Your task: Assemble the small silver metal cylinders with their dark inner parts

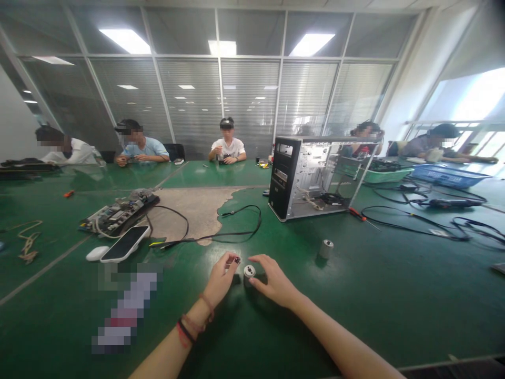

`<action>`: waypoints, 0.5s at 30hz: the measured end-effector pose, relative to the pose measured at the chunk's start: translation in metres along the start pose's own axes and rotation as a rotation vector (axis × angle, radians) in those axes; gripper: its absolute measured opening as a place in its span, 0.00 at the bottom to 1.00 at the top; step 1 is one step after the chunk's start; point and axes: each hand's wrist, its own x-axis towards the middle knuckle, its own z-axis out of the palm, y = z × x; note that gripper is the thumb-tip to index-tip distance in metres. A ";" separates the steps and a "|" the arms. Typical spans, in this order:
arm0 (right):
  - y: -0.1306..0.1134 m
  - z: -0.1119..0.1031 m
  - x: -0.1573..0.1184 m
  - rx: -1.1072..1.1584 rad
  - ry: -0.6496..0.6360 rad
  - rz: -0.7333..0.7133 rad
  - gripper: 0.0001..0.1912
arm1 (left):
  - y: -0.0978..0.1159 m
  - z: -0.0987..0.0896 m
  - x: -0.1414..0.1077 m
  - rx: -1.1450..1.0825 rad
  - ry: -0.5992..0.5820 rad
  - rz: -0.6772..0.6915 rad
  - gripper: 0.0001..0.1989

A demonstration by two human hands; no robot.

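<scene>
A small grey metal cylinder [249,272] with a hole in its top stands on the green table [355,295] between my two hands. My right hand [276,282] touches it from the right with thumb and fingers around it. My left hand [221,281], with red and black bands at the wrist, is loosely curled just left of it, fingertips close to the part. A second similar grey cylinder [325,248] stands alone further right and back.
An open computer case [311,176] stands behind, with black cables [236,223] and a screwdriver [357,213] near it. A circuit board [120,210], a phone [125,243] and a white mouse [97,253] lie at left. Several people sit along the far side.
</scene>
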 end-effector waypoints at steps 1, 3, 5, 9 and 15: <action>-0.002 0.003 -0.001 -0.006 -0.023 -0.005 0.24 | 0.000 0.000 0.000 -0.003 0.005 0.004 0.10; -0.003 0.009 -0.001 -0.016 -0.040 -0.002 0.23 | 0.001 0.000 0.000 -0.005 0.012 0.009 0.10; -0.003 0.013 -0.001 -0.015 -0.029 0.004 0.21 | 0.002 0.000 0.000 -0.002 0.013 0.010 0.10; -0.002 0.015 0.000 0.007 -0.006 -0.001 0.18 | 0.002 0.000 -0.001 0.005 0.008 0.016 0.11; -0.004 -0.009 0.000 0.034 0.111 0.038 0.17 | 0.001 0.000 -0.001 0.009 0.006 0.011 0.12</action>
